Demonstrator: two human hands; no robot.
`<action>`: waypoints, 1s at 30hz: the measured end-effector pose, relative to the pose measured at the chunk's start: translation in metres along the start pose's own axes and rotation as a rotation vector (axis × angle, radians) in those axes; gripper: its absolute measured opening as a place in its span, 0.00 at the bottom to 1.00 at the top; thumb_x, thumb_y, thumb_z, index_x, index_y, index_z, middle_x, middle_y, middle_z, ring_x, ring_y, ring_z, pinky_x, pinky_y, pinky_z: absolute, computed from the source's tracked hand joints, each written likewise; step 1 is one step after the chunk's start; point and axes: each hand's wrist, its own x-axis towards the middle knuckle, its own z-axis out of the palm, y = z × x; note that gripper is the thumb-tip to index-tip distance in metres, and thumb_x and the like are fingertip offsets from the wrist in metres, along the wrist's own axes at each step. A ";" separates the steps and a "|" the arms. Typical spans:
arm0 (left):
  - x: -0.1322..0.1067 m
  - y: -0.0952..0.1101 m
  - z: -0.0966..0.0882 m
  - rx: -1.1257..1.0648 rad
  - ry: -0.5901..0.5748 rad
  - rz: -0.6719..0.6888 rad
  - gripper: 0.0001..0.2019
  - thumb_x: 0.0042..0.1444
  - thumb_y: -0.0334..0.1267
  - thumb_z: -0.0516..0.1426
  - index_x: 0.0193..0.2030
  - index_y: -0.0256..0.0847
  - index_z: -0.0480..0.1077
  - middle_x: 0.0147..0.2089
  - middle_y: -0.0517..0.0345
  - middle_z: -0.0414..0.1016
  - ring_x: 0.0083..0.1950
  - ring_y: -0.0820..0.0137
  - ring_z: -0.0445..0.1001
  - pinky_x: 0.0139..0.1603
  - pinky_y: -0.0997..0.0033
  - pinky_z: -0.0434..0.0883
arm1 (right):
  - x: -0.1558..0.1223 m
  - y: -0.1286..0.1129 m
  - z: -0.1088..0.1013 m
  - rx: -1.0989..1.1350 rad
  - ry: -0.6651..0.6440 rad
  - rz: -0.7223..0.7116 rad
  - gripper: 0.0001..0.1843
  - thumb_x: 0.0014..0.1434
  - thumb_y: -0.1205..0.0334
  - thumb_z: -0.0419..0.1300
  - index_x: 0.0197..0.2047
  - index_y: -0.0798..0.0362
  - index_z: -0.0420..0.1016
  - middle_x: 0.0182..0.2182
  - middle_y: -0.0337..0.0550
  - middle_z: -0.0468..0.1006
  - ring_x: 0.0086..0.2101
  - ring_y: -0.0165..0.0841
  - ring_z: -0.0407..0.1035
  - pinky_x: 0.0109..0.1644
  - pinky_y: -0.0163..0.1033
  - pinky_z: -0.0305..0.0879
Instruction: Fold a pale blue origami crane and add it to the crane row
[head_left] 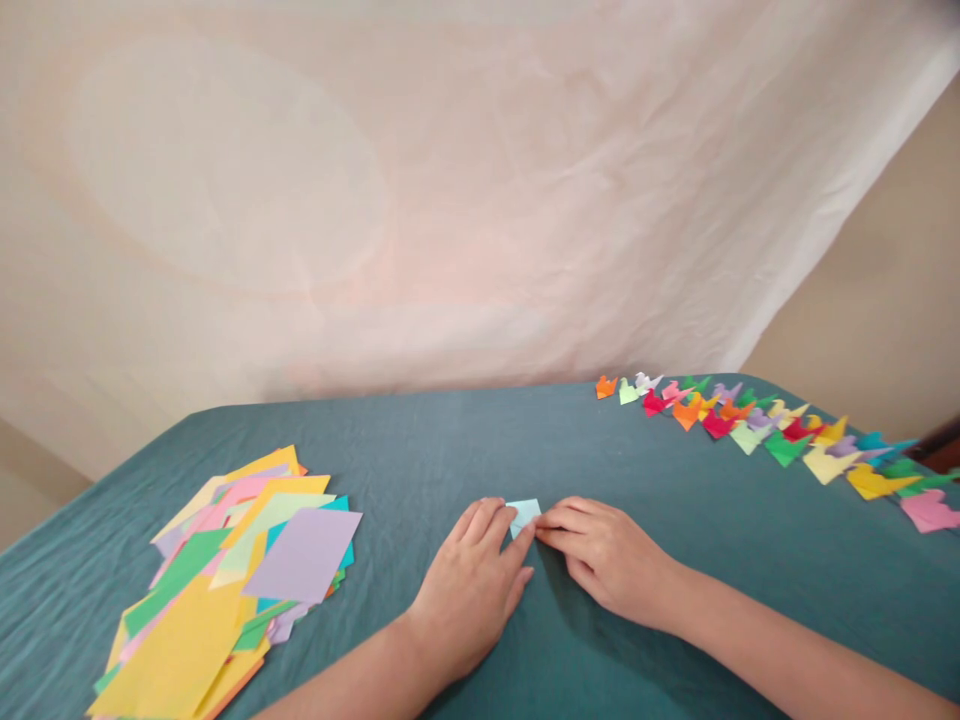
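Observation:
A small light blue folded paper (523,514) lies on the teal tablecloth (450,440) near the front middle. My left hand (472,590) rests palm down on the cloth, fingers stretched flat, its fingertips on the paper's left edge. My right hand (604,555) comes in from the right with fingers curled together, fingertips pressing the paper's right side. Most of the paper is hidden under the fingers.
A loose pile of coloured paper squares (240,570), yellow, green, pink and lilac, lies at the front left. A long row of several small folded paper figures (780,430) in many colours runs along the right edge. A cream cloth backdrop (450,200) hangs behind the table.

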 end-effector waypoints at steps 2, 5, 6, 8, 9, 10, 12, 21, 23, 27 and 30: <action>0.000 0.000 0.000 -0.002 -0.002 -0.004 0.18 0.61 0.41 0.50 0.58 0.44 0.59 0.55 0.50 0.63 0.60 0.59 0.57 0.60 0.56 0.57 | 0.000 0.000 0.000 0.009 -0.004 0.004 0.21 0.54 0.76 0.49 0.48 0.52 0.73 0.44 0.43 0.75 0.44 0.33 0.66 0.50 0.41 0.64; -0.001 -0.001 0.001 -0.003 0.003 -0.011 0.18 0.61 0.41 0.49 0.57 0.44 0.59 0.56 0.50 0.62 0.61 0.59 0.57 0.60 0.56 0.57 | 0.000 0.001 0.000 0.016 -0.003 0.004 0.21 0.54 0.76 0.49 0.47 0.52 0.73 0.44 0.43 0.75 0.44 0.33 0.65 0.49 0.41 0.65; -0.001 -0.001 0.002 -0.001 0.008 -0.013 0.18 0.61 0.42 0.49 0.58 0.44 0.59 0.56 0.50 0.62 0.61 0.59 0.56 0.60 0.56 0.57 | 0.000 0.001 0.000 0.017 0.000 0.003 0.21 0.54 0.76 0.49 0.47 0.52 0.73 0.44 0.43 0.75 0.44 0.33 0.66 0.49 0.41 0.65; -0.001 -0.001 0.002 0.002 0.014 -0.013 0.18 0.61 0.42 0.49 0.57 0.45 0.59 0.56 0.50 0.62 0.62 0.59 0.55 0.60 0.55 0.57 | 0.000 0.002 0.001 0.015 0.004 0.000 0.21 0.54 0.76 0.49 0.47 0.52 0.73 0.44 0.43 0.75 0.44 0.33 0.66 0.49 0.41 0.65; -0.001 -0.002 0.001 0.004 0.014 -0.012 0.18 0.61 0.42 0.49 0.57 0.45 0.59 0.56 0.51 0.63 0.62 0.59 0.55 0.61 0.55 0.56 | 0.000 0.002 0.001 0.014 0.005 -0.002 0.21 0.54 0.76 0.49 0.47 0.52 0.73 0.44 0.43 0.75 0.44 0.33 0.66 0.49 0.41 0.65; -0.001 -0.002 0.001 0.005 0.012 -0.012 0.18 0.61 0.42 0.49 0.57 0.45 0.60 0.56 0.51 0.63 0.62 0.59 0.54 0.61 0.54 0.56 | 0.000 0.002 0.001 0.012 0.004 -0.004 0.22 0.53 0.77 0.49 0.48 0.53 0.73 0.44 0.43 0.75 0.44 0.33 0.66 0.49 0.41 0.65; 0.000 -0.003 0.000 0.008 0.004 -0.012 0.17 0.62 0.42 0.48 0.57 0.45 0.60 0.56 0.51 0.62 0.63 0.58 0.53 0.61 0.54 0.55 | -0.001 0.002 0.002 0.008 0.004 -0.007 0.22 0.53 0.77 0.49 0.48 0.53 0.73 0.44 0.43 0.75 0.44 0.33 0.65 0.49 0.41 0.65; 0.001 -0.008 -0.004 0.042 0.013 -0.016 0.15 0.61 0.41 0.49 0.54 0.44 0.63 0.55 0.50 0.64 0.64 0.58 0.52 0.62 0.52 0.53 | 0.000 0.001 0.002 -0.026 -0.016 -0.008 0.21 0.51 0.77 0.51 0.46 0.52 0.74 0.44 0.43 0.75 0.45 0.33 0.65 0.51 0.40 0.64; 0.001 -0.009 -0.005 0.042 0.005 -0.016 0.15 0.61 0.41 0.49 0.54 0.44 0.64 0.55 0.51 0.64 0.64 0.58 0.52 0.62 0.51 0.53 | 0.000 0.001 0.002 -0.033 -0.014 -0.006 0.21 0.51 0.77 0.51 0.46 0.52 0.74 0.44 0.43 0.75 0.45 0.33 0.65 0.51 0.40 0.64; 0.001 -0.011 -0.006 0.034 -0.004 -0.018 0.15 0.61 0.40 0.49 0.53 0.45 0.65 0.55 0.51 0.65 0.64 0.58 0.52 0.62 0.50 0.53 | -0.001 0.001 0.002 -0.039 -0.015 -0.011 0.21 0.51 0.77 0.51 0.46 0.52 0.74 0.45 0.43 0.75 0.45 0.33 0.65 0.51 0.40 0.64; 0.001 -0.013 -0.006 0.034 -0.014 -0.025 0.14 0.61 0.39 0.48 0.53 0.44 0.65 0.54 0.51 0.65 0.64 0.58 0.53 0.62 0.50 0.52 | -0.001 0.001 0.001 -0.033 -0.019 -0.012 0.21 0.52 0.77 0.51 0.47 0.53 0.74 0.45 0.43 0.75 0.45 0.33 0.65 0.51 0.40 0.64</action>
